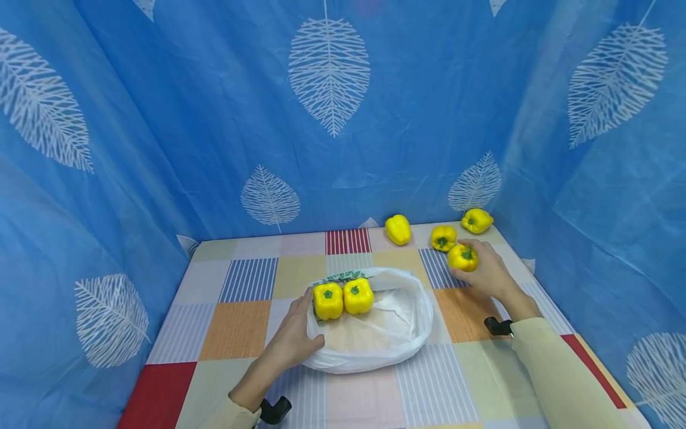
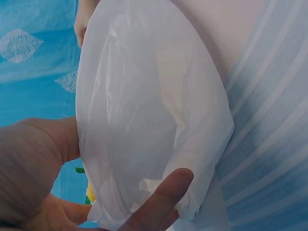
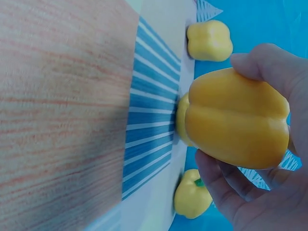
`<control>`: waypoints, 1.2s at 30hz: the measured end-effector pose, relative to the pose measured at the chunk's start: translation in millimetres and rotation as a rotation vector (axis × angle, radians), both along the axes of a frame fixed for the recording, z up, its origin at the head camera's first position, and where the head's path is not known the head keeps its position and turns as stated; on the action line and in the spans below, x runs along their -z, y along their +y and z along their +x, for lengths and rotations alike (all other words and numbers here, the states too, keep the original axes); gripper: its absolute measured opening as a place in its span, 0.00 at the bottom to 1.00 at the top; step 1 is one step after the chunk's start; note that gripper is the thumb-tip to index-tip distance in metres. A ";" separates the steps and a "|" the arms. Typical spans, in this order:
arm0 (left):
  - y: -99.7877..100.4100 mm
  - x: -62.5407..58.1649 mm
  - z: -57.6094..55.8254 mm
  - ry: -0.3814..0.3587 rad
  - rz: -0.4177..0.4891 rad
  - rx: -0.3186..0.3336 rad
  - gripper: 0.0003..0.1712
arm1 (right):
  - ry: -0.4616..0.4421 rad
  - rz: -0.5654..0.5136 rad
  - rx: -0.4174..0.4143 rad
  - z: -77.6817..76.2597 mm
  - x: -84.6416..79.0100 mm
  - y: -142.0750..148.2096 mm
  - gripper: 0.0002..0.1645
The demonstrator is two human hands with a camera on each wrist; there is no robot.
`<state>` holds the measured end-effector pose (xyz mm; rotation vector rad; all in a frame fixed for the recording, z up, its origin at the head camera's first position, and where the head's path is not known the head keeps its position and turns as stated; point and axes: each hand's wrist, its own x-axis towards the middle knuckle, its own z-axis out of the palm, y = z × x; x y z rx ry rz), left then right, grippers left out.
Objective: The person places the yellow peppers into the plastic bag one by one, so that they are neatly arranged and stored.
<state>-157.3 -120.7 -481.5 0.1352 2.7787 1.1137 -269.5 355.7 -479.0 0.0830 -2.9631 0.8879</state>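
A white plastic bag [image 1: 375,360] lies with its mouth spread wide on the table. Two yellow bell peppers, one left [image 1: 328,301] and one right [image 1: 358,296], sit side by side at its back left. My left hand [image 1: 289,339] grips the bag's left rim; in the left wrist view a finger [image 2: 163,195] lies across the bag's white film [image 2: 139,96]. Off to the right, my right hand [image 1: 489,273] holds another yellow bell pepper [image 1: 462,258], thumb and fingers on opposite sides. The right wrist view shows this pepper [image 3: 236,120] raised off the tablecloth.
Behind the held pepper, three more yellow bell peppers lie along the back: one further left [image 1: 398,229], one close by [image 1: 443,238] and one in the right corner [image 1: 477,220]. A blue leaf-print curtain [image 1: 402,119] encloses the patchwork-covered table [image 1: 241,328] at the back and sides.
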 end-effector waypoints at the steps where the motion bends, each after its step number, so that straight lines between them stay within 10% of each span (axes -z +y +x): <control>1: 0.3 -0.2 0.2 0.000 -0.001 -0.001 0.66 | 0.011 -0.003 -0.006 0.7 -0.7 -0.4 0.53; 36: 1.6 -1.1 4.6 -0.003 0.005 -0.003 0.65 | 0.113 -0.011 -0.127 28.5 -34.7 -47.2 0.52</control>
